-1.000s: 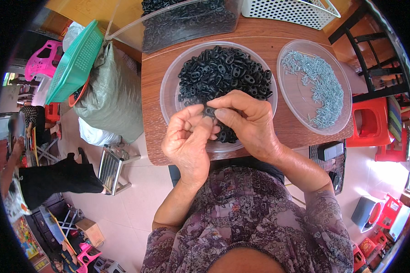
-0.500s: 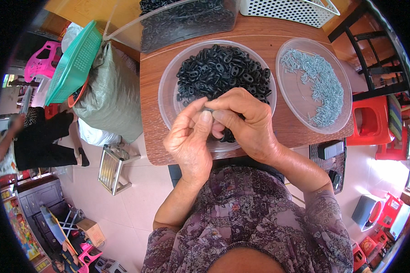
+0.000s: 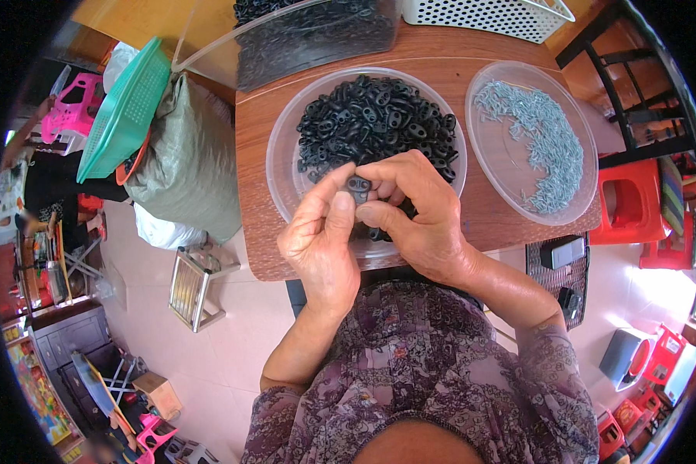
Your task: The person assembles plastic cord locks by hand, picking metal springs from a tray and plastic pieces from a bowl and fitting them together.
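Between my two hands is a small black plastic piece with two round holes (image 3: 357,185), its holed face turned up. My left hand (image 3: 321,243) pinches it from the left with thumb and fingers. The curled fingers of my right hand (image 3: 429,213) meet it on the other side; whether a screw is among them I cannot make out. Both hands are over the near part of a clear round tub (image 3: 284,170), partly hiding it. Heaped inside are many black two-holed pieces (image 3: 375,120). To its right, a round clear lid (image 3: 503,155) carries a spread of small silvery screws (image 3: 555,155).
Along the back of the wooden table (image 3: 259,232) stand a clear bin (image 3: 309,54) of black pieces and a white perforated basket (image 3: 491,19). A stuffed sack (image 3: 197,155) and green basket (image 3: 127,116) are left, red stools (image 3: 630,205) right. Another person moves at far left.
The black piece has come into view between my fingertips, its two holes now showing. My right thumb has drawn slightly away from my left. The person at far left has shifted.
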### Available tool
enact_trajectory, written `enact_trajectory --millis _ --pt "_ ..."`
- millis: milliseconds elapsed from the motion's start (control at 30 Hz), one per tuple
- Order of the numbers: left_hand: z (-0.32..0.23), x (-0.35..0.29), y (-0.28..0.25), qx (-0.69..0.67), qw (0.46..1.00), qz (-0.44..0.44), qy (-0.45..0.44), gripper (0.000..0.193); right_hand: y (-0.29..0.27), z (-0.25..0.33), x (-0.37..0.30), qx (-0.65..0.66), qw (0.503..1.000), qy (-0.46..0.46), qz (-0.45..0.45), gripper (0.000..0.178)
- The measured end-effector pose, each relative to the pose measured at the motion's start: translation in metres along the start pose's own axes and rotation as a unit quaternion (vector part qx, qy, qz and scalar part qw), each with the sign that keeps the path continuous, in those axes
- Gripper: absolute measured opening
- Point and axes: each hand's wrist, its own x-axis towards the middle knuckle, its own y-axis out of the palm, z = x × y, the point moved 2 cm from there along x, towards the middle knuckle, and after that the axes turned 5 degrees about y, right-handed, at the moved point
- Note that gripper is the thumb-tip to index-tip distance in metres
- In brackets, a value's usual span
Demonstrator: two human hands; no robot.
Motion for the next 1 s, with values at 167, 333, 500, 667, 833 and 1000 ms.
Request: enact_trajectory --millis 167,333,500,667,833,1000 --pt "0.0009 -0.0029 -0.0016 0.006 0.999 0.013 0.040 0.027 -0.0001 0.0013 -0.0020 0.014 1.000 -0.006 -0.013 0.029" --pt "0.0025 -0.0062 -0.0028 0.017 0.998 0.015 0.057 0.027 -0.0011 0.0017 -0.0024 0.017 1.000 -0.012 -0.018 0.029" --pt "0.0039 -0.0081 -0.0032 0.019 0.997 0.016 0.078 0.027 -0.0010 0.0002 -0.0016 0.012 0.997 -0.075 -0.021 0.028" --pt "0.0040 -0.0099 -0.0010 0.007 0.997 -0.002 0.080 0.025 -0.0017 -0.0005 -0.0028 0.009 0.997 -0.076 -0.010 0.028" --pt "-0.0003 -0.0087 -0.0029 -0.020 0.998 0.010 0.067 0.023 -0.0005 0.0009 -0.0058 0.033 0.998 -0.048 -0.009 0.027" --pt "-0.0049 -0.0079 -0.0005 -0.041 0.998 0.008 0.044 0.021 -0.0019 0.0018 -0.0075 0.053 0.998 -0.015 -0.010 0.026"
